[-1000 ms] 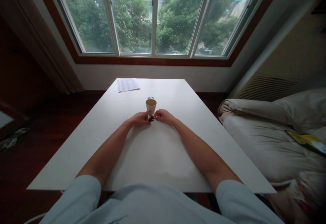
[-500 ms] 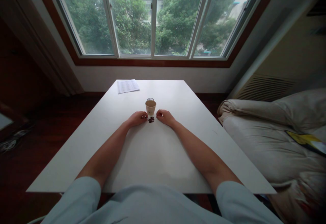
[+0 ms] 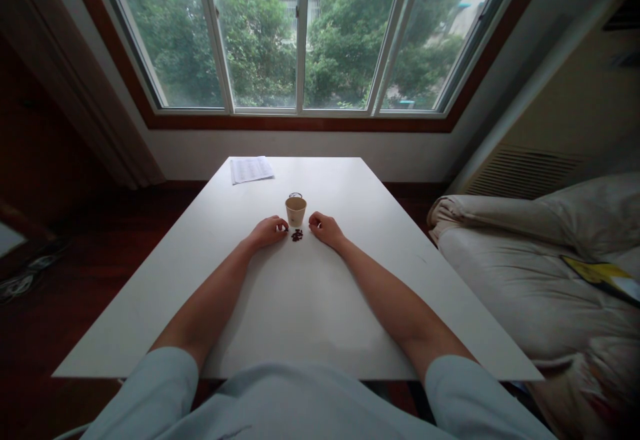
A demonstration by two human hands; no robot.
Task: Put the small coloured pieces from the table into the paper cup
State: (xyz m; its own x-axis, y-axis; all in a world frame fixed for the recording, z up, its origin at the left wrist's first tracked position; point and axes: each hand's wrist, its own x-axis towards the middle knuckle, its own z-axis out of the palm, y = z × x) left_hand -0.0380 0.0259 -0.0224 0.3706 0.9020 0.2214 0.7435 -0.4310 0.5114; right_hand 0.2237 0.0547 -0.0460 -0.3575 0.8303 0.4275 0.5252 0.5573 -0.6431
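A light brown paper cup (image 3: 296, 216) stands upright on the white table (image 3: 300, 307). Just in front of it lies a small pile of dark, bean-like pieces (image 3: 297, 235). My left hand (image 3: 269, 232) rests to the left of the cup and pile, fingers curled and thumb drawn in; anything between the fingertips is too small to make out. On the other side, my right hand (image 3: 326, 229) lies close to the cup with its fingers bent inward, and its fingertips are partly hidden. Neither hand touches the cup.
Behind the cup is a thin dark loop (image 3: 295, 195). Printed sheets (image 3: 252, 169) lie at the table's far left corner. A wide window (image 3: 300, 47) is beyond the table, and a beige sofa (image 3: 500, 273) stands to the right.
Both hands have shifted slightly away from the pile, the left one a little leftward and the right one slightly up and rightward. The cup and the pile stay in place.
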